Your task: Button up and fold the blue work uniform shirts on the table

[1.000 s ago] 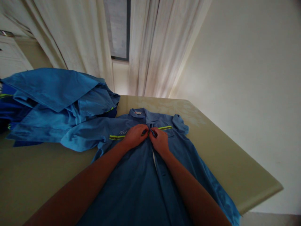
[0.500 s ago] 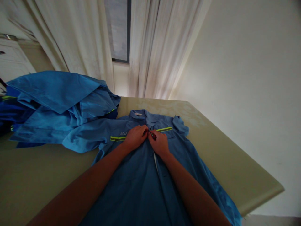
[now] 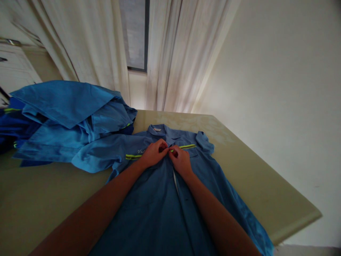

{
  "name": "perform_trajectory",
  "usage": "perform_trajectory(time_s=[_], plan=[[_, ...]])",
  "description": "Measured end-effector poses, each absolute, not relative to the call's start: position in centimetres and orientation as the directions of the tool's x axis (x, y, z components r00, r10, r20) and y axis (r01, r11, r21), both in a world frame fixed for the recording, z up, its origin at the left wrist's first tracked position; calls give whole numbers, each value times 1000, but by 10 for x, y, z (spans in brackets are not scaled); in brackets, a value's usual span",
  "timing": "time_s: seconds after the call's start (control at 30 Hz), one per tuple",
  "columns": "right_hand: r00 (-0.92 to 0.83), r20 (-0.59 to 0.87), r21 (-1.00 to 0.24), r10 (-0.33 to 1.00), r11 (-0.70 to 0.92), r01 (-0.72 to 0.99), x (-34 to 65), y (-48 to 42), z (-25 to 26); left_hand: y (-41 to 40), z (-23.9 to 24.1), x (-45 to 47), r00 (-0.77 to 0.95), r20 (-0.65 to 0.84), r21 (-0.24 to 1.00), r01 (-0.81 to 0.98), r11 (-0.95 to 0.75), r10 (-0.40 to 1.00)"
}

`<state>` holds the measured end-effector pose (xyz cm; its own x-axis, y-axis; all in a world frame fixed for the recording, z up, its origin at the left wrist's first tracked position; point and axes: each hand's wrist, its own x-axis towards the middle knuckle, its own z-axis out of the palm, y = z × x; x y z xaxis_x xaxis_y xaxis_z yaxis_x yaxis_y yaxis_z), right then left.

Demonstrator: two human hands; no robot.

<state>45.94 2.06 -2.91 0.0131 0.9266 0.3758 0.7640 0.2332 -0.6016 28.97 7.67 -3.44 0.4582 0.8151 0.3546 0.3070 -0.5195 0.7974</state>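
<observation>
A blue work shirt [image 3: 157,206] with yellow-green chest stripes lies front up, its collar toward the far side. At chest height on the front opening, my left hand [image 3: 155,152] pinches the left edge of the placket. My right hand [image 3: 180,160] pinches the cloth right beside it, fingertips almost touching those of the left. Whatever button or buttonhole is between the fingertips is hidden. Below the hands the front opening runs down with a pale strip showing.
A heap of blue garments [image 3: 69,106] lies on the left of the table [image 3: 245,185], touching the shirt's left sleeve. Cream curtains [image 3: 98,46] and a dark-framed window [image 3: 135,35] stand behind. A white wall [image 3: 287,89] borders the right, and a white cabinet [image 3: 16,67] is far left.
The fingers of both hands have shifted slightly at the placket, with the left thumb and forefinger forming a rounder pinch. The shirt and heap stay in place.
</observation>
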Motion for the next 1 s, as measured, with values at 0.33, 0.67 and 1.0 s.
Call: perform_trajectory(time_s=[0.33, 0.67, 1.0], plan=[[-13, 469, -522, 883, 289, 803, 457, 16, -23, 81, -37, 290, 449, 348, 851, 217, -478, 823], [-143, 480, -348, 865, 338, 875, 454, 14, -23, 93, -37, 289, 401, 235, 957, 64, -283, 885], [-53, 437, -584, 898, 328, 742, 460, 22, -31, 91, -37, 290, 384, 257, 941, 112, -321, 887]])
